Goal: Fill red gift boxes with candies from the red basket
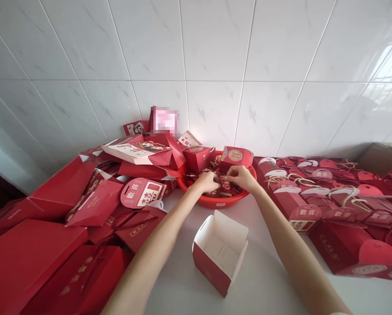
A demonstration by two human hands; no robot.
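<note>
Both hands reach into a red plastic basin (220, 202) near the wall. My left hand (208, 181) has its fingers curled down over small red packets at the basin's middle. Just right of it, my right hand (241, 176) pinches at a small red packet (226, 185) with thumb and forefinger. Two small red boxes rest at the back of the basin, one at the left (198, 158) and one with a round gold emblem (235, 156) at the right. In front of the basin, between my forearms, stands an open red box (212, 267) with a white, vacant inside.
Red gift boxes and bags (93, 201) are heaped on the left. Rows of closed red boxes (333, 214) with cord handles fill the right side. A brown cardboard box (381, 158) sits at the far right. A tiled wall (215, 52) rises behind the white table (258, 280).
</note>
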